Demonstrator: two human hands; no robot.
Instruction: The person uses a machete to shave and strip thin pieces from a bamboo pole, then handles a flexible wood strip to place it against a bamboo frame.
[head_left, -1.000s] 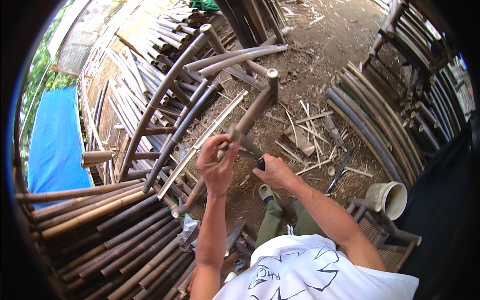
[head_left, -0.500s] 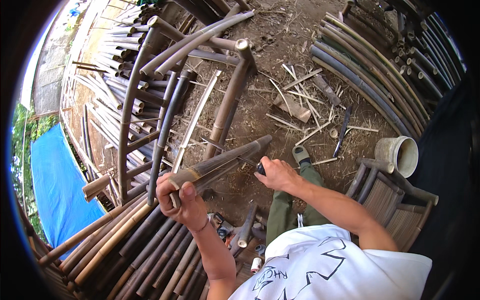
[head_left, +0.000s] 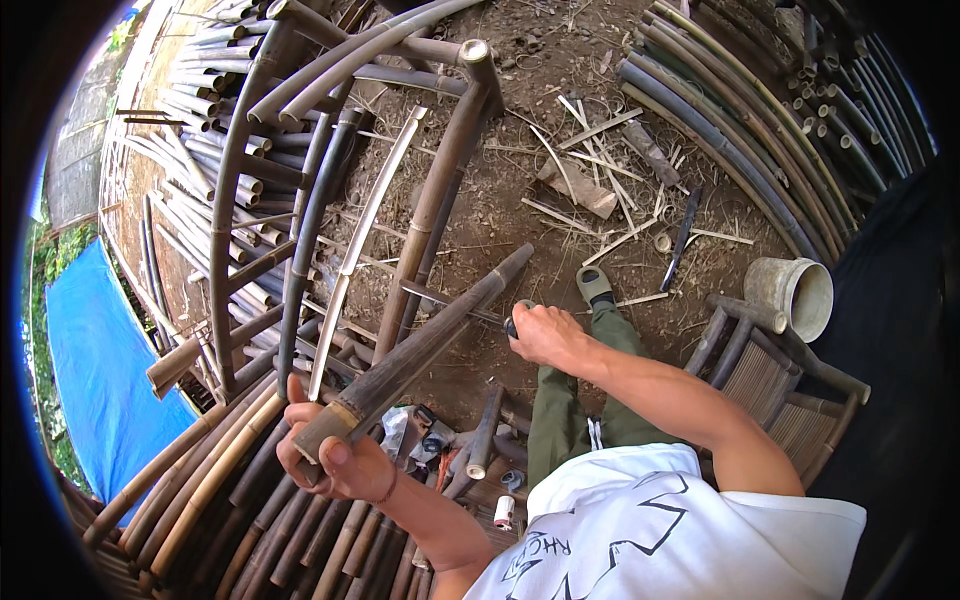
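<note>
A split length of brown bamboo [head_left: 420, 350] slants up and away to the right. My left hand [head_left: 335, 460] grips its near end, thumb pressed against the cut edge. Closed round a black handle, my right hand [head_left: 550, 335] holds a long knife [head_left: 425, 292]. Its narrow dark blade points left and passes beneath the bamboo, which hides the blade's middle; I cannot tell whether the two touch. Just beyond the bamboo stands a bamboo frame [head_left: 425, 215] of thick poles, and a pale split strip [head_left: 372, 205] leans inside it.
Bamboo poles [head_left: 330, 540] lie stacked at lower left, with more poles [head_left: 730, 130] at far right. Offcuts [head_left: 590, 190] litter the dirt floor. On the right are a white bucket [head_left: 790, 297] and a small bamboo seat [head_left: 770, 385]. A blue tarp [head_left: 105, 370] hangs left.
My left hand has moved down and left with the bamboo, whose smooth outer face is now turned up. My right hand, still holding the knife, has shifted slightly left and up.
</note>
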